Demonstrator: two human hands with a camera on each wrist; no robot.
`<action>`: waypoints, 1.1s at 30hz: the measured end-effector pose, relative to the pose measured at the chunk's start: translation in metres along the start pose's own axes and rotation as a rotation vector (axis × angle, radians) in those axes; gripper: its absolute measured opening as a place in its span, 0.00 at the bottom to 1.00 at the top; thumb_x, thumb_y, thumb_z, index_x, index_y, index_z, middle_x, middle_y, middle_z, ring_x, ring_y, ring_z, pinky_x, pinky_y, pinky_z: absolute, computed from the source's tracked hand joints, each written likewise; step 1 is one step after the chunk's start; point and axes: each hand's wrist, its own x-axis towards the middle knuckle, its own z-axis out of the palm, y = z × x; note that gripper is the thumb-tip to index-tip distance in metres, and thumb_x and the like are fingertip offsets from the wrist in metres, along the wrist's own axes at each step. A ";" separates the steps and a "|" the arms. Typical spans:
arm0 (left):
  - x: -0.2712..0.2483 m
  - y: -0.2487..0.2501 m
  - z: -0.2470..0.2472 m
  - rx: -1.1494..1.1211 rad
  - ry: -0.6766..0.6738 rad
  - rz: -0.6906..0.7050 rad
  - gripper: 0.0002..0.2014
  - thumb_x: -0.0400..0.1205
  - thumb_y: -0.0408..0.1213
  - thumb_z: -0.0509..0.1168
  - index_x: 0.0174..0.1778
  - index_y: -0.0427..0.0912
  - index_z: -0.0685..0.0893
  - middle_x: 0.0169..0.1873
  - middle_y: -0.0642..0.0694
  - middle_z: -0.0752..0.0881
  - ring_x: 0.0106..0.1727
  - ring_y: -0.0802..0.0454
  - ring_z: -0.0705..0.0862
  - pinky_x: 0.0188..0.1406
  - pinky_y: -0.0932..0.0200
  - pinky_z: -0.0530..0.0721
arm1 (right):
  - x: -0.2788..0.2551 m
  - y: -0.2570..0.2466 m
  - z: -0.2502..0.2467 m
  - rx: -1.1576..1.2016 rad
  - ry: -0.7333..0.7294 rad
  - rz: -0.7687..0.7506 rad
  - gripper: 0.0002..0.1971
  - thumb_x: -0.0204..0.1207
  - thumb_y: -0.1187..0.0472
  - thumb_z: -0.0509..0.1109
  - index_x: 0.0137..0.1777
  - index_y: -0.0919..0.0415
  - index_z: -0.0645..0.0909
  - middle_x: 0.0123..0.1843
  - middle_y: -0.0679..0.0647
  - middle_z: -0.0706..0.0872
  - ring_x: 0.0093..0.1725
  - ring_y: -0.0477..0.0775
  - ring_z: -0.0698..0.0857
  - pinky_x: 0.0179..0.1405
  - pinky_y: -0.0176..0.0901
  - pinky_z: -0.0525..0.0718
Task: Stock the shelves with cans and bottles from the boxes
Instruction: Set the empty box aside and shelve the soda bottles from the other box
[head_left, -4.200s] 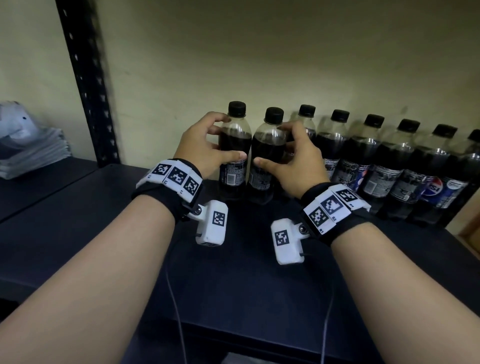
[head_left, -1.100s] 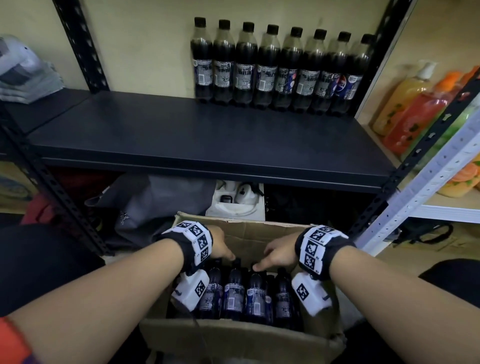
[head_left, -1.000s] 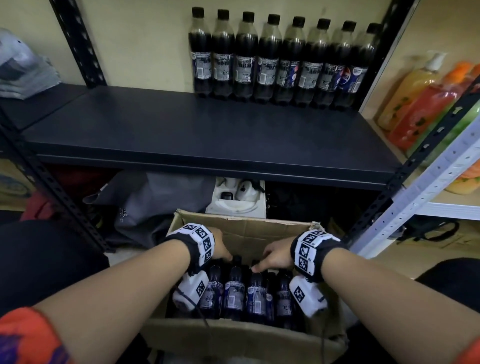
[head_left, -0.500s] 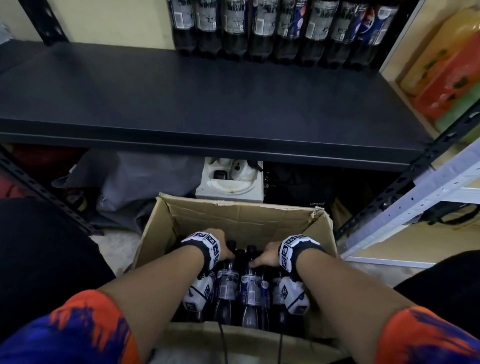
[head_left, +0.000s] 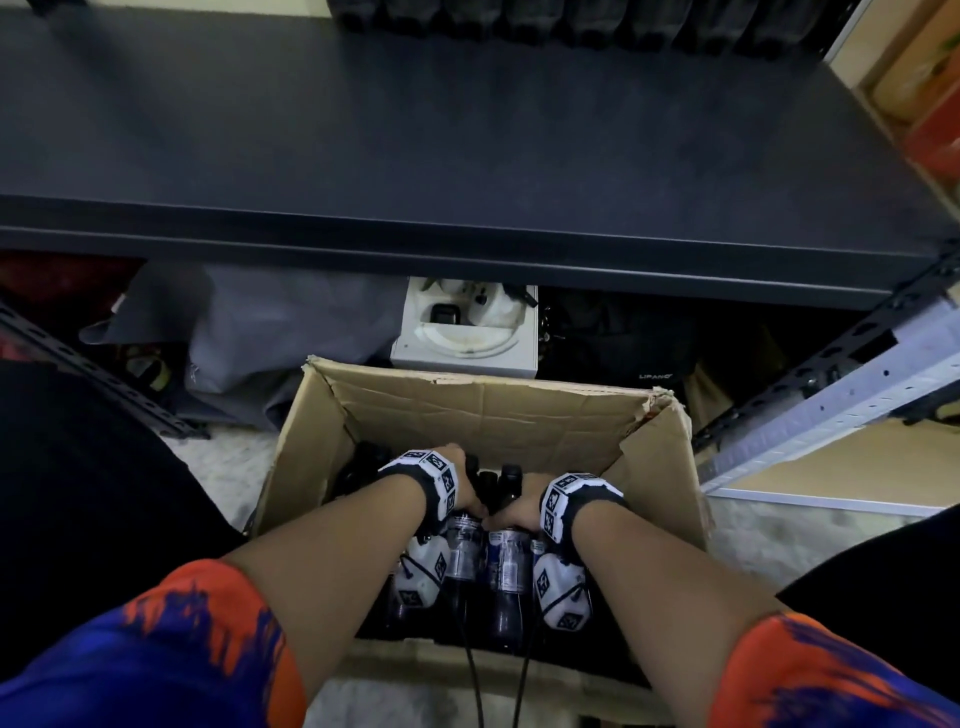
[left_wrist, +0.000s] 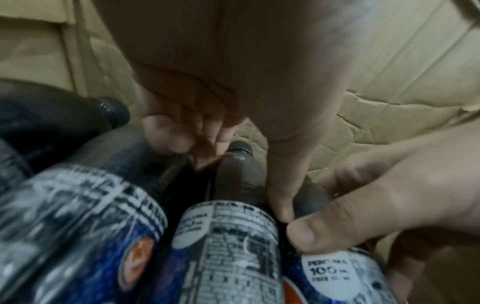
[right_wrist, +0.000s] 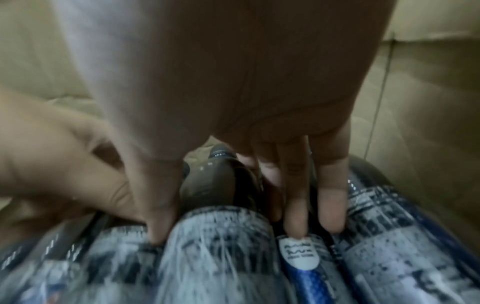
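An open cardboard box (head_left: 483, 410) on the floor holds several dark cola bottles with blue labels. Both my hands are down inside it, side by side. My left hand (head_left: 467, 499) grips one bottle (left_wrist: 228, 236) at the shoulder, curled fingers on its left and thumb on its right. My right hand (head_left: 511, 512) grips the neighbouring bottle (right_wrist: 215, 257), thumb on its left, fingers reaching down on its right. The dark shelf (head_left: 467, 156) above carries a row of cola bottles (head_left: 571, 21) at the back, cut off by the frame's top edge.
Under the shelf sit a white appliance (head_left: 465, 332), a grey bag (head_left: 270, 332) and a black bag (head_left: 623, 338). A pale perforated rack rail (head_left: 831, 410) slants at the right. Orange bottles (head_left: 935, 135) stand on the neighbouring rack.
My head has tilted further down, so the shelf row slid out of the top. Both hands have sunk deeper into the box and closed round bottle shoulders.
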 end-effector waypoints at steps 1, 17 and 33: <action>0.001 -0.001 0.000 -0.020 -0.008 -0.005 0.36 0.66 0.57 0.82 0.64 0.42 0.80 0.56 0.43 0.87 0.53 0.43 0.87 0.50 0.54 0.86 | -0.002 0.001 -0.001 0.016 0.001 0.014 0.51 0.47 0.21 0.75 0.69 0.51 0.81 0.60 0.51 0.88 0.52 0.56 0.88 0.59 0.53 0.87; -0.022 0.001 -0.009 -0.339 -0.094 0.037 0.47 0.45 0.56 0.84 0.63 0.48 0.84 0.54 0.48 0.90 0.52 0.46 0.90 0.34 0.53 0.90 | -0.045 0.008 -0.011 0.429 0.022 -0.018 0.23 0.67 0.53 0.84 0.62 0.50 0.84 0.53 0.52 0.88 0.49 0.54 0.88 0.38 0.46 0.91; -0.082 0.005 -0.108 -0.467 0.261 0.300 0.60 0.39 0.72 0.83 0.68 0.52 0.78 0.59 0.51 0.88 0.60 0.49 0.87 0.59 0.45 0.89 | -0.169 -0.020 -0.115 0.392 0.404 -0.325 0.17 0.68 0.59 0.83 0.55 0.46 0.84 0.51 0.41 0.89 0.55 0.46 0.85 0.48 0.38 0.82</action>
